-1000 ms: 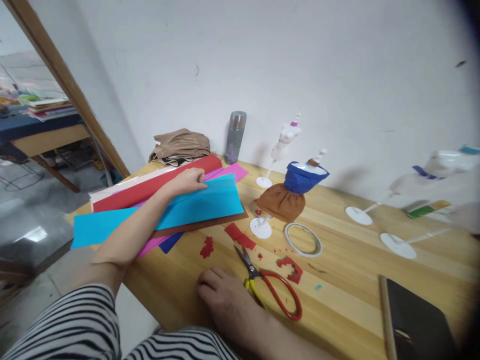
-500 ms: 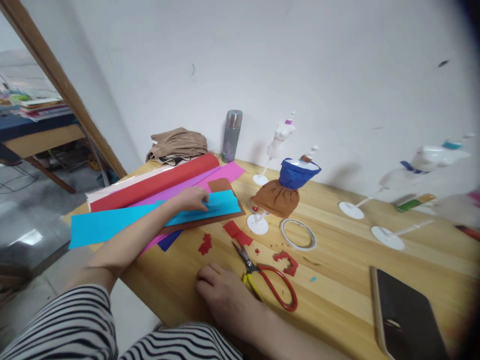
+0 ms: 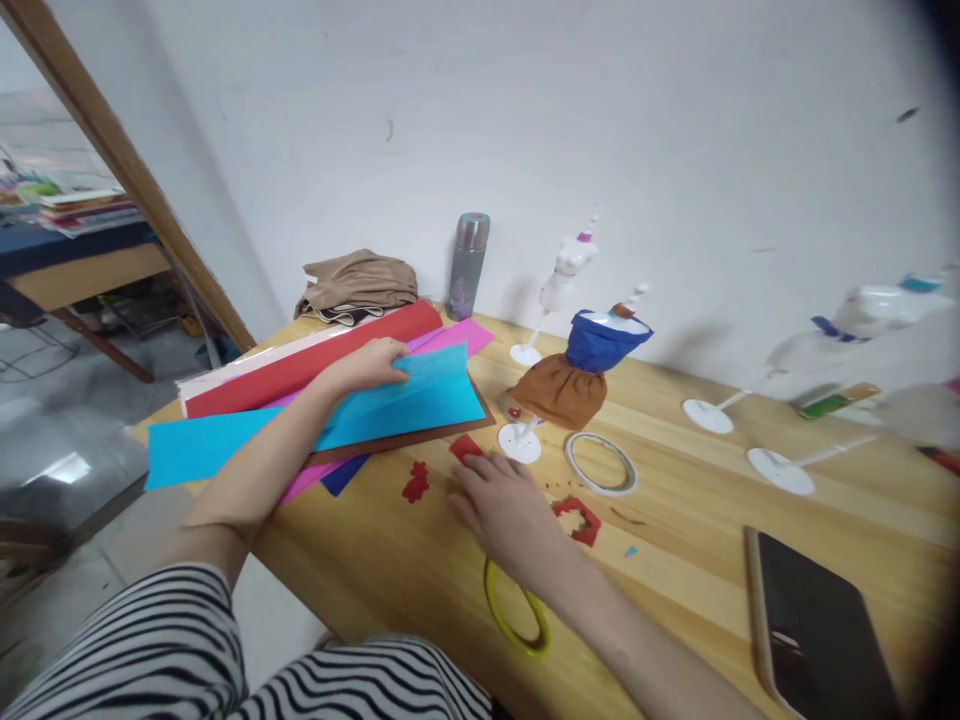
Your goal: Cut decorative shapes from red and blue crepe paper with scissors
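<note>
My left hand is closed on the upper edge of a bright blue sheet, lifting its folded flap off the pile beneath. The material could be felt or paper; I cannot tell which. My right hand lies palm down with fingers stretched out, above the scissors. Only their yellow handle loop shows; hand and forearm cover the blades and the red handle. Just past its fingertips is a red scrap. A small red cut-out lies to its left, and a red offcut with a hole to its right.
Behind the blue sheet lie a red sheet and pink ones. A small dress form in a blue top and brown skirt stands beyond my right hand, near a tape roll. A phone lies right; a flask stands behind.
My left hand has raised the blue sheet's far edge and drawn it up and back. My right hand has moved forward from beside the scissors to over them, its fingers now stretched.
</note>
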Available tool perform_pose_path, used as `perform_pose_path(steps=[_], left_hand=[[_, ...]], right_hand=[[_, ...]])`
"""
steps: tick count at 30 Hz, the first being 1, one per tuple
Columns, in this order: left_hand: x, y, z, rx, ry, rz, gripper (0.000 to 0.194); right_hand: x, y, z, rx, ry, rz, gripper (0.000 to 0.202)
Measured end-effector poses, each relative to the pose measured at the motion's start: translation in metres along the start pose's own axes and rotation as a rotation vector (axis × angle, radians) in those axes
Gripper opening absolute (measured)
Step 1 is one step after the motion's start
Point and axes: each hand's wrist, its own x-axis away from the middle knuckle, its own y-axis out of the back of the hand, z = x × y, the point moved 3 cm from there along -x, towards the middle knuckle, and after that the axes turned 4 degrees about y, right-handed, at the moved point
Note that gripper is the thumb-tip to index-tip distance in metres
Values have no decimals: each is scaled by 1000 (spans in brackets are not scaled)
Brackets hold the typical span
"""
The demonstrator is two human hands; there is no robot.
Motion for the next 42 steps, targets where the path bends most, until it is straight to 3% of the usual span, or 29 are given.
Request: perform_pose_path(steps=[4, 11, 17, 23, 27, 32, 37, 42], left_hand=[[2, 19, 2, 32, -15, 20, 19], [-13, 31, -1, 12, -80, 150, 22], [-28, 37, -7, -71, -111, 164, 20], [-16, 15, -15, -126, -163, 178, 6], [-9, -12, -5, -167, -130, 146, 3], [-3, -36, 11, -208, -45, 46, 14], [3, -38, 11, -232, -25, 3, 11], [-5, -35, 3, -215, -27, 27, 8]], right_hand=[[-4, 14, -6, 93, -144, 148, 25], [14, 33, 5, 137, -283, 336, 24], [15, 51, 9, 72, -274, 288, 20], [22, 44, 11, 56, -289, 355, 19], [41, 32, 4, 23, -305, 360, 27], [53, 23, -3, -42, -365, 357, 32], [53, 20, -4, -82, -389, 327, 28], [55, 18, -4, -82, -376, 294, 28]])
